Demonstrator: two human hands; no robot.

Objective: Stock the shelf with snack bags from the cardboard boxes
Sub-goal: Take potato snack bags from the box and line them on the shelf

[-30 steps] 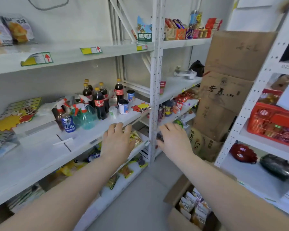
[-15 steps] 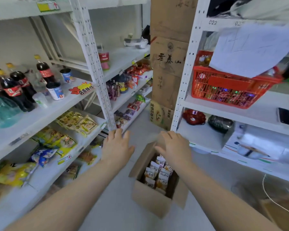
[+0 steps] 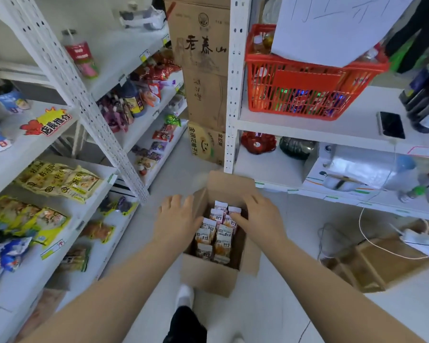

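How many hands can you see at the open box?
2. The left hand is over the left flap of the box. The right hand is over its far right side, thumb beside the snack bags. Neither visibly holds anything, and none seem hidden.

A red plastic basket [image 3: 305, 95] full of coloured packets stands on the right, with a handwritten white sheet of paper [image 3: 332, 28] leaning over its top and a black phone [image 3: 391, 125] lying flat just to its right. Below the basket a red round item [image 3: 258, 142] and a dark round one [image 3: 296, 147] sit side by side, next to a white carton [image 3: 344, 174] printed with a cooking pot. On the pale floor a thin white cable [image 3: 372, 241] loops toward a white power strip [image 3: 421, 240], while on the left a red and yellow starburst sign [image 3: 47, 121] sits near a blue-and-white cup [image 3: 9, 99], with a blurred red-labelled bottle [image 3: 81, 54] higher up
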